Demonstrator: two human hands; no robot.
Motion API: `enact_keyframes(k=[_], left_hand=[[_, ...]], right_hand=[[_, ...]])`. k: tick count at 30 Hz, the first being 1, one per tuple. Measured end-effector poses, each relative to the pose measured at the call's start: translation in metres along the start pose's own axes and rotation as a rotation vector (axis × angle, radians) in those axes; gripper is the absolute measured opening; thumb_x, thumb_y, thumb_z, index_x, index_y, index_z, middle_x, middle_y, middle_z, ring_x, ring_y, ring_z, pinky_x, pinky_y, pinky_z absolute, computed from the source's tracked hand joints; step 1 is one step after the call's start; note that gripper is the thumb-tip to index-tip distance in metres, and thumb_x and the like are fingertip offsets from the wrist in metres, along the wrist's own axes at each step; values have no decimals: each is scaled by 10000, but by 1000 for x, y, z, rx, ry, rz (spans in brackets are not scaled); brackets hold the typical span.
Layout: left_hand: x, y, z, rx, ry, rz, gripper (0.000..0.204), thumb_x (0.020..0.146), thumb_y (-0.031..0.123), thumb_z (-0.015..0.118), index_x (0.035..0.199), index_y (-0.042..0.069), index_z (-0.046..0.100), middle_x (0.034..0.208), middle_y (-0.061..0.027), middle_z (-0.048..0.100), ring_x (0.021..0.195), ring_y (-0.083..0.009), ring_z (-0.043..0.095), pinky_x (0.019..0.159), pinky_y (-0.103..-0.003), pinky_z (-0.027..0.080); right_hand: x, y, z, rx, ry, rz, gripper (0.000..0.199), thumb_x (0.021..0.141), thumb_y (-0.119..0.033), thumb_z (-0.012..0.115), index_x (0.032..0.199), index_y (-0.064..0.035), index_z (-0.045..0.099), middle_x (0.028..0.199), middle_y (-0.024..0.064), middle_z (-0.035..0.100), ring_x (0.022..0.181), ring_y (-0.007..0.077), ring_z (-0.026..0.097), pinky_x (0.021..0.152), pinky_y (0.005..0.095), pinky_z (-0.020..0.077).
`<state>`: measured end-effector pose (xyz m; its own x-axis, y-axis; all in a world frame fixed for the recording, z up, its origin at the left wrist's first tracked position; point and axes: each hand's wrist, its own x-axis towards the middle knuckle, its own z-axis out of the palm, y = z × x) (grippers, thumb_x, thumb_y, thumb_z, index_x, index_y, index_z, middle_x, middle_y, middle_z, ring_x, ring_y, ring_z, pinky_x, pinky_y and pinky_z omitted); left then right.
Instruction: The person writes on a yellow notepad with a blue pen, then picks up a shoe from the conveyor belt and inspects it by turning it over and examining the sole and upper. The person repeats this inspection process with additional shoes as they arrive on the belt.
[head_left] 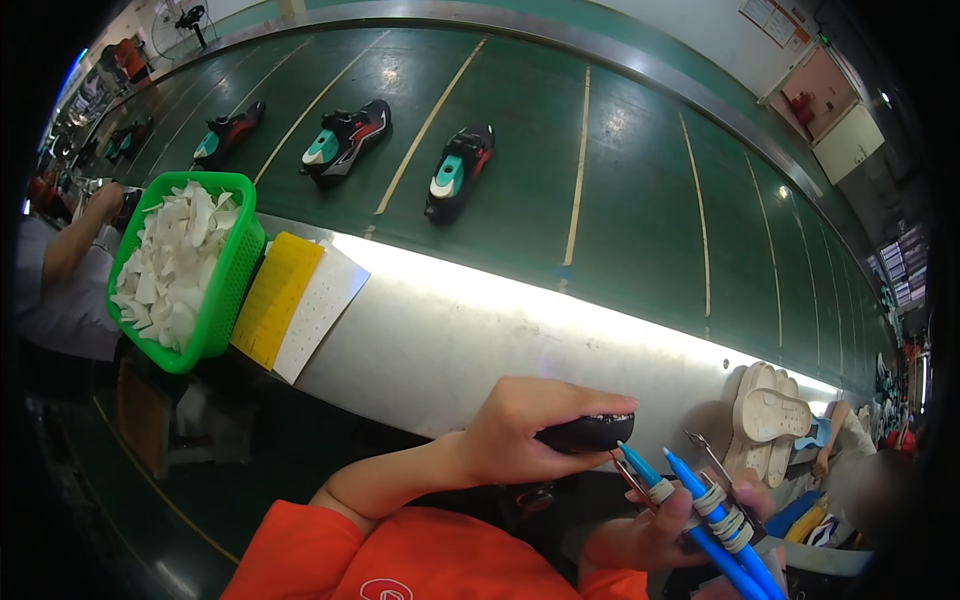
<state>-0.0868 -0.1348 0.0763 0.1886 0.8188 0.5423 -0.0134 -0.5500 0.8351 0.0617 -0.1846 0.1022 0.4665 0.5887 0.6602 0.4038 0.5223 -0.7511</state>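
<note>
My left hand (525, 425) is closed round what looks like a black shoe (590, 434), of which mainly a rounded end shows; the palm and fingers hide much of the rest. In my right hand (660, 535) are two blue pens (718, 545), bound with pale bands round their barrels. Thin metal prongs (712, 458) stick out beside the pens; how they are fixed cannot be made out. The pen tips point up and left, and one comes close to the black shoe, whether touching I cannot tell. Both hands are at the near edge of the metal ledge (450, 340).
Black, teal and red shoes (458, 175) stand on the green conveyor (520, 130). A green basket (215, 320) of white scraps sits left, beside yellow and white sheets (280, 295). Beige soles (768, 415) are stacked right. Other people's arms (75, 235) show at both sides.
</note>
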Motion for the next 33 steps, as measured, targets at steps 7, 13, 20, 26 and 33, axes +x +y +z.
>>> enact_keyframes(k=[7,13,20,26,33], left_hand=[[-2,2,-1,56,2,37,413,637,58,780,1027,29,646,983,-132,667,836,-239,671,723,-277,526],[-4,0,-2,61,21,85,383,647,70,793,1000,27,649,963,-128,673,810,-240,673,736,-280,527],[0,-4,-15,135,71,-23,399,648,72,796,1008,20,633,939,-111,675,825,-184,666,735,-250,515],[41,-87,-59,588,153,-216,384,651,285,795,856,2,637,1099,-111,547,1109,-275,476,937,-345,392],[-17,-126,-47,811,-84,-416,521,707,419,730,956,-27,628,1281,-205,401,1253,-384,272,1038,-428,250]], right_hand=[[-6,17,-19,7,118,30,577,806,-249,645,1196,31,324,961,152,508,645,154,576,505,222,494],[10,28,-38,199,15,193,562,789,-277,613,1196,26,372,1004,94,471,730,91,502,550,167,410],[2,45,-43,460,-29,593,458,843,-408,510,1058,-20,394,707,57,438,352,92,415,274,200,348],[-9,51,-57,420,-136,701,348,845,-331,505,1006,-39,401,614,21,423,374,76,399,315,199,325],[-18,56,-52,517,-204,762,280,873,-323,476,894,-62,377,589,-6,356,402,46,356,358,174,299]])
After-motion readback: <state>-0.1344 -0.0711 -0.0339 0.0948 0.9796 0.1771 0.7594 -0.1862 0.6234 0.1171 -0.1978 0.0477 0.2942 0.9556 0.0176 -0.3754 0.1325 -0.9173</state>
